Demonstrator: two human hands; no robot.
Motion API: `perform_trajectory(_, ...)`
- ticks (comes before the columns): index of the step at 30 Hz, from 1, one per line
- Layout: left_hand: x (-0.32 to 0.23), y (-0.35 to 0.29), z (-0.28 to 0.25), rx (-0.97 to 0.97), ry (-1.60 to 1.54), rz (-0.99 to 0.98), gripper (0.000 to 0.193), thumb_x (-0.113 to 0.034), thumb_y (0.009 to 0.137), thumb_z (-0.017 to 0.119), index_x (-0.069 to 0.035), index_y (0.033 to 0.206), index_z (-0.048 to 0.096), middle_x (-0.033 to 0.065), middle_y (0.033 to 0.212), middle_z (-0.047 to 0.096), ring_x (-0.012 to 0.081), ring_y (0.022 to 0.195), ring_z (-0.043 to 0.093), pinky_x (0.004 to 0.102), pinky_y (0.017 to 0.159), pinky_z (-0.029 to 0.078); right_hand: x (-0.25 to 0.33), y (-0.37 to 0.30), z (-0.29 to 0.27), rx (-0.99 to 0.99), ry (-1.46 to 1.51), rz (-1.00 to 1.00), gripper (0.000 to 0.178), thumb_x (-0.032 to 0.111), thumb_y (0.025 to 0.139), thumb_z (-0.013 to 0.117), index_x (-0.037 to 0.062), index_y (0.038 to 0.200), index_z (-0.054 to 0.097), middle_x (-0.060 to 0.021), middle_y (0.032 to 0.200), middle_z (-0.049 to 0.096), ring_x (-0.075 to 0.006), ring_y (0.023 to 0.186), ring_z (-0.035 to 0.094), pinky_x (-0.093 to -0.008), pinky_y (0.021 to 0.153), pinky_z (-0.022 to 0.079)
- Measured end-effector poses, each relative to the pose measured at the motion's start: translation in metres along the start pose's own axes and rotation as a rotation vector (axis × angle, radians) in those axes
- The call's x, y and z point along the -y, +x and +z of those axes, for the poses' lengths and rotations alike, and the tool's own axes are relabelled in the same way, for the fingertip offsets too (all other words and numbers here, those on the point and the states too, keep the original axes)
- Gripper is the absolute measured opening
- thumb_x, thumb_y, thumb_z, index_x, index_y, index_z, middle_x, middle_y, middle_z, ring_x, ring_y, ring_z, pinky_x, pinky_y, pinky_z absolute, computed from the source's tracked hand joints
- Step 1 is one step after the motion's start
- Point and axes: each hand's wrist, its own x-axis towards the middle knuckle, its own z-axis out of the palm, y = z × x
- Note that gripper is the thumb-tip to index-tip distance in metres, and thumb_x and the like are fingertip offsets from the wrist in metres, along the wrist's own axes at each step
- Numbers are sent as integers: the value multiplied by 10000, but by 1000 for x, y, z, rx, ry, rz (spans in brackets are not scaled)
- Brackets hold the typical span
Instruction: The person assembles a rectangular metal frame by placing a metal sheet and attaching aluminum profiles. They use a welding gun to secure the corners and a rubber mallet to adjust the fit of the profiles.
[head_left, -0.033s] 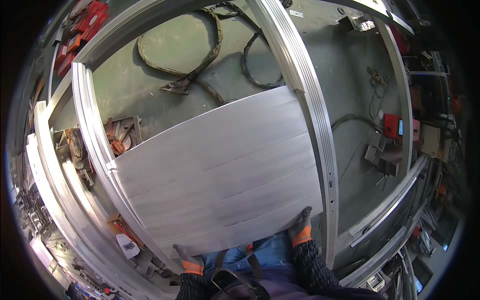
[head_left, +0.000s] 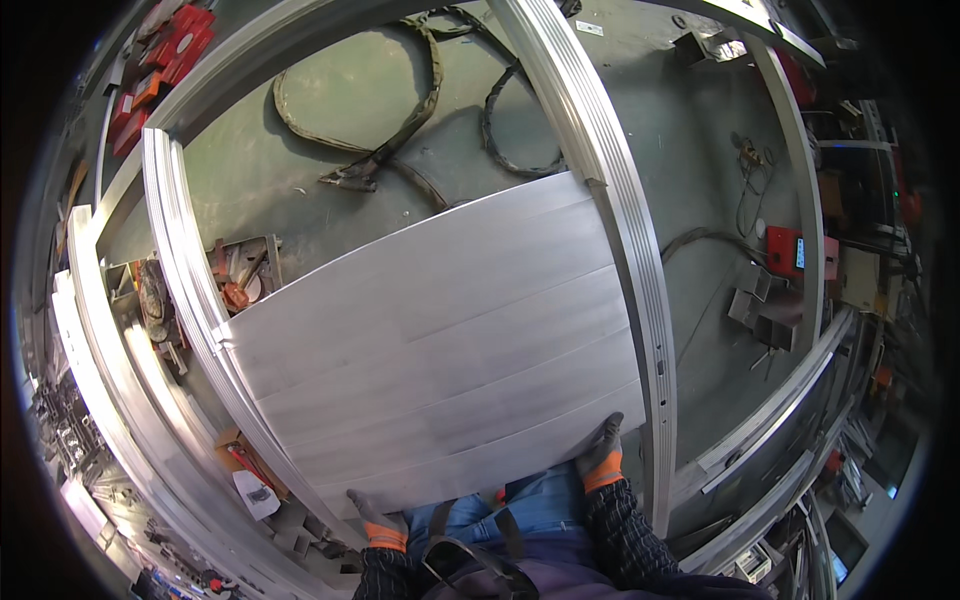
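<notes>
A broad silver metal panel (head_left: 450, 340), made of several long strips side by side, lies between two ribbed metal rails. My left hand (head_left: 378, 518), in a grey glove with an orange cuff, grips the panel's near edge at its left end. At the right end of that same edge, close to the right rail (head_left: 625, 220), my right hand (head_left: 602, 455) holds on in a matching glove. Both thumbs rest on top; the other fingers are mostly hidden beneath the edge. The panel's left side meets the left rail (head_left: 180, 230).
Thick hoses (head_left: 430, 90) coil on the green floor beyond the panel. A box of tools (head_left: 245, 270) stands past its left corner. Right of the frame are a red device (head_left: 785, 250) and metal box-section pieces (head_left: 770, 310). Long metal profiles (head_left: 110, 370) lie to the left.
</notes>
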Motion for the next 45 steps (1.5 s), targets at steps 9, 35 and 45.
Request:
perform_trajectory(9, -9, -6, 8, 2, -30, -9, 844, -731, 1022, 441, -100, 1580, 379, 98, 1568, 463, 297, 1424, 453, 482, 1215, 368, -3, -1, 4, 10, 128, 55, 896, 703, 973, 588, 77, 1578, 378, -129, 1557, 485, -352, 1402, 474, -533, 1194, 387)
perform_trajectory(35, -30, -12, 37, -252, -181, -343, 783, -765, 963, 538, -210, 1512, 484, 43, 1498, 530, 259, 1385, 495, 462, 1170, 385, 2, 17, 5, 263, 119, 112, 870, 724, 978, 551, 165, 1617, 364, -74, 1637, 394, -324, 1474, 381, -547, 1224, 324)
perform_trajectory(45, -34, 7, 33, -133, -231, -299, 812, -727, 979, 542, -129, 1522, 465, 88, 1517, 511, 321, 1391, 489, 519, 1174, 408, -1, 20, 5, 243, 161, 163, 860, 702, 983, 565, 146, 1609, 368, -93, 1647, 380, -337, 1477, 379, -561, 1225, 322)
